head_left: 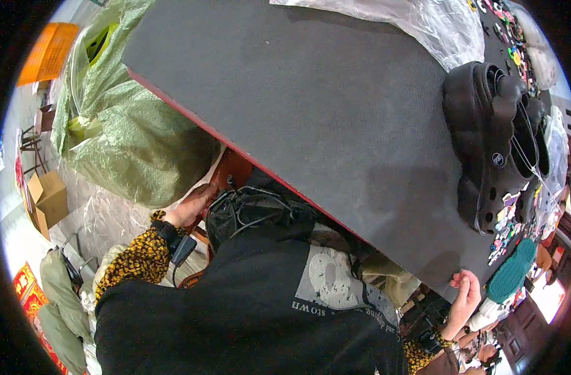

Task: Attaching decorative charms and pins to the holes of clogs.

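Clogs [485, 156]: a black pair, upright and side by side on the right part of the table [298, 94], their holed toes toward the lower edge.
Thread [518, 147]: pale and thin, looped across the clogs' openings.
Right hand [463, 300]: mine, at the table's near corner, well apart from the clogs. My fingers are bent, the tips fairly narrow; whether anything small sits between them, I cannot tell.
Green pad [513, 272]: long, rounded, near my right hand and below the toes of the clogs.
Trinkets [516, 56]: small, many-coloured, strewn along the far right, past the clogs.
Plastic [435, 28]: clear and crumpled, on the table's far side, reaching nearly to the clogs' heels.
Table: dark grey top, red edge running slantwise in front of me.
Left hand [188, 206]: mine, low beside the table, at a red-brown piece of wood [232, 169]. My fingertips are hidden, so I cannot tell how wide they are or whether they grip.
Sack [148, 144]: pale green, woven, bulging, just above my left hand; something yellow-green shows in its mouth.
Black bag [260, 209]: corded, between my lap and the table edge.
Sleeves [132, 262]: yellow and black, with a strap at each wrist.
Box [51, 200]: brown cardboard, flaps up, off to the left.
Crate [48, 53]: orange, beyond the sack.
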The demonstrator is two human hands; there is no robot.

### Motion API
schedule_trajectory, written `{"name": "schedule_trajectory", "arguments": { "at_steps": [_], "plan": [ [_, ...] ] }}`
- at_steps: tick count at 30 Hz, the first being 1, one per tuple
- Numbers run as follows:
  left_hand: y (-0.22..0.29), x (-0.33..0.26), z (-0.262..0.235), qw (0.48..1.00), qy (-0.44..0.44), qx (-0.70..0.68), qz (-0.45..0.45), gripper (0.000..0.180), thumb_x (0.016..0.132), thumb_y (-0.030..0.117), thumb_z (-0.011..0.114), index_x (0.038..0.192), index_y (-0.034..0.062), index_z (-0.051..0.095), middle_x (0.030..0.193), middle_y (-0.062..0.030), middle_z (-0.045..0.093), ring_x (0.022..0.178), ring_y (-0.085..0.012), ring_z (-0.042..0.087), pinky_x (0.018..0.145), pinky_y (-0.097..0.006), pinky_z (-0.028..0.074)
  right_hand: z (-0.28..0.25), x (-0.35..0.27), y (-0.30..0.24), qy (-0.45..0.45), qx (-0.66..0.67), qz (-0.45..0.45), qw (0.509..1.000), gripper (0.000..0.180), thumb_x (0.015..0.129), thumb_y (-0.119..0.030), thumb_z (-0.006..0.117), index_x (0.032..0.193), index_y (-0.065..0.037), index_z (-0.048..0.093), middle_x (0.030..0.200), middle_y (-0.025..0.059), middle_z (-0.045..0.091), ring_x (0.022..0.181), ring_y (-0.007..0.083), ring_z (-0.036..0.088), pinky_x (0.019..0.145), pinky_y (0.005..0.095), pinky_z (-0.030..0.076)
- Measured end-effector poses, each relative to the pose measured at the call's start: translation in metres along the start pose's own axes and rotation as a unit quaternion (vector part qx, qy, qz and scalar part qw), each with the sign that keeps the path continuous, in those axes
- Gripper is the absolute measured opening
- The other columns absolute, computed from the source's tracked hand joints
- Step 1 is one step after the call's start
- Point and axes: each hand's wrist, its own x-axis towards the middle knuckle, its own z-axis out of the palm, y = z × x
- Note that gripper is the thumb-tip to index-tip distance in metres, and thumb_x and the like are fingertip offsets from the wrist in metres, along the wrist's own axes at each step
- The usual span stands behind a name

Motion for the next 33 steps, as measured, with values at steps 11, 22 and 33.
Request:
{"name": "schedule_trajectory", "arguments": {
  "at_steps": [11,22,33],
  "plan": [
    [0.015,-0.011,-0.024,0.991,-0.093,0.082,-0.057,0.026,0.089,0.029,0.067,0.087,0.0057,0.055,0.077,-0.0018,0.057,0.067,-0.0123,0.056,0.061,-0.027,0.049,0.000,0.000,0.004,0.000,0.010,0.002,1.000,0.021,0.098,-0.015,0.052,0.106,0.002,0.062,0.085,0.0057,0.065,0.073,0.0110,0.058,0.069,0.0239,0.048],
    [0.056,-0.018,-0.018,0.981,-0.108,0.142,-0.071,0.021,0.083,0.018,0.070,0.084,0.0026,0.056,0.066,-0.0027,0.059,0.057,-0.0110,0.058,0.050,-0.023,0.048,0.001,0.001,0.000,-0.006,0.001,0.003,1.000,0.021,0.098,-0.014,0.052,0.107,0.002,0.062,0.084,0.0056,0.064,0.072,0.0107,0.058,0.069,0.0236,0.047],
    [0.053,-0.033,-0.009,0.958,-0.255,0.010,-0.128,0.022,0.090,0.019,0.066,0.082,0.0022,0.054,0.075,-0.0122,0.068,0.067,-0.0217,0.069,0.057,-0.028,0.054,0.002,0.002,-0.003,-0.008,-0.002,0.005,1.000,0.021,0.097,-0.014,0.053,0.107,0.003,0.062,0.085,0.0052,0.064,0.073,0.0106,0.058,0.069,0.0236,0.048]
  ]
}}
